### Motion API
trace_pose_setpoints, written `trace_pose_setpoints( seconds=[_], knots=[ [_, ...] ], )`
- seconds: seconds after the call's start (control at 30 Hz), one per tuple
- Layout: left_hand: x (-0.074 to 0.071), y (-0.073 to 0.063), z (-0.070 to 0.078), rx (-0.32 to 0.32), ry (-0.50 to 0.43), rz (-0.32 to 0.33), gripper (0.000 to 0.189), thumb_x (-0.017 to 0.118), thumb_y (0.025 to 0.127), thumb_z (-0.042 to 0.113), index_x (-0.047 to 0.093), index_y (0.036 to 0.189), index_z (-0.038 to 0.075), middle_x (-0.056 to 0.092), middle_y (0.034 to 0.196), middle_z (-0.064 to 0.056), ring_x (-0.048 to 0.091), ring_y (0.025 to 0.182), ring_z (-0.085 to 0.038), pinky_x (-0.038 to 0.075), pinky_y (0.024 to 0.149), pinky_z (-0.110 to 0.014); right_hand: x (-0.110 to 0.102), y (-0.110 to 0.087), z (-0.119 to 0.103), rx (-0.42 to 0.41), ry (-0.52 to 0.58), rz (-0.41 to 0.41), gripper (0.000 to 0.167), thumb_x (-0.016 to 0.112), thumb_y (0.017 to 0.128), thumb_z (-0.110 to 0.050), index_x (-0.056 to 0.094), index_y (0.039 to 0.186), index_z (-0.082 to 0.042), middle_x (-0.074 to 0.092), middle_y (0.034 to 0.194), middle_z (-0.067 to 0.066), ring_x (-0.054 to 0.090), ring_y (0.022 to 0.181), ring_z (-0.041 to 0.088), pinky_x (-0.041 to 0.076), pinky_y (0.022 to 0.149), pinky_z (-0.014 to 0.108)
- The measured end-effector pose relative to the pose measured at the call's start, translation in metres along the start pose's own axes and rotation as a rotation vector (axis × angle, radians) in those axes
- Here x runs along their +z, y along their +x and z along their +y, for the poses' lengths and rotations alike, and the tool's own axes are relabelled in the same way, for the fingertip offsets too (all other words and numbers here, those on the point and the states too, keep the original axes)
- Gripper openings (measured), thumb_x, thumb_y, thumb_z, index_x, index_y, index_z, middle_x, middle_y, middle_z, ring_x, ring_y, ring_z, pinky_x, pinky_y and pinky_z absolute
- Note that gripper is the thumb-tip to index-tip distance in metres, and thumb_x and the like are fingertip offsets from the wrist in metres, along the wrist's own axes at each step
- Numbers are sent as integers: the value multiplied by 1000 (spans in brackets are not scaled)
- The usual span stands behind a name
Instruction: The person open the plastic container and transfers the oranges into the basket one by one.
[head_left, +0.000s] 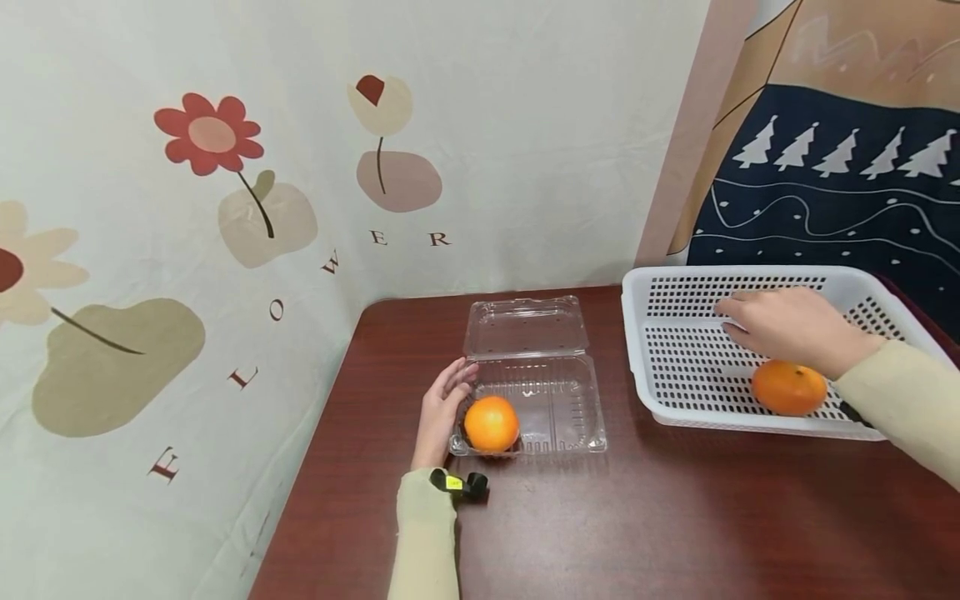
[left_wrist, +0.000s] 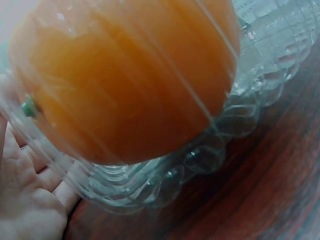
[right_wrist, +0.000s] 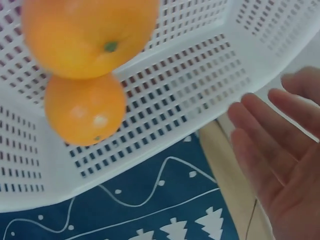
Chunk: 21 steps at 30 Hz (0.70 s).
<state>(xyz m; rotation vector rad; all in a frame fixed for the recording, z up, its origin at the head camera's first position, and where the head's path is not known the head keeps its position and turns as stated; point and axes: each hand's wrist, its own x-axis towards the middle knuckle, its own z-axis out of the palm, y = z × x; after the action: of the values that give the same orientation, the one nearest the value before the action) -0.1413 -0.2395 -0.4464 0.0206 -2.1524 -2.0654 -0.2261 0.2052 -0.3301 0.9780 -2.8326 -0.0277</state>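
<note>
The left hand (head_left: 444,407) is held, fingers loosely extended, at the side of an open clear box (head_left: 561,402) with an orange (head_left: 491,423) in its near left corner, and a white basket (head_left: 705,418) with two oranges (right_wrist: 86,109) is overhung by the right hand (head_left: 797,327), fingers slightly spread.

So the left forearm (head_left: 426,537) comes in nearly straight ahead, in a pale yellowish sleeve, with the left hand (head_left: 441,412) pointing forward, its fingers (head_left: 452,377) a little bent and its palm facing inward. The right hand (head_left: 787,327) is well off to the right of it and a bit farther forward, back side up, pointing left, fingers pretty relaxed. The right forearm (head_left: 903,408), same pale sleeve, angles in from behind that hand.
</note>
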Motion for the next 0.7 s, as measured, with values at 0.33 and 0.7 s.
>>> trace_pose_setpoints(
  seconds=[0.33, 0.7],
  knots=[
    [-3, 2, -14, 29, 27, 15, 43, 48, 90, 6, 41, 133, 9, 55, 122, -7, 49, 114, -21, 38, 94, -31, -2, 2, -17, -52, 13, 200, 18, 63, 76, -16, 64, 93, -11, 64, 84, 1, 59, 65, 16, 49, 50, 32],
    [0, -3, 5, 19, 15, -8, 44, 47, 90, 3, 38, 134, 2, 51, 124, -17, 46, 116, -31, 38, 95, -30, -9, 7, -36, -140, 9, 314, 42, 67, 74, -18, 57, 114, -11, 64, 99, 7, 63, 81, 22, 51, 53, 32]
  ],
)
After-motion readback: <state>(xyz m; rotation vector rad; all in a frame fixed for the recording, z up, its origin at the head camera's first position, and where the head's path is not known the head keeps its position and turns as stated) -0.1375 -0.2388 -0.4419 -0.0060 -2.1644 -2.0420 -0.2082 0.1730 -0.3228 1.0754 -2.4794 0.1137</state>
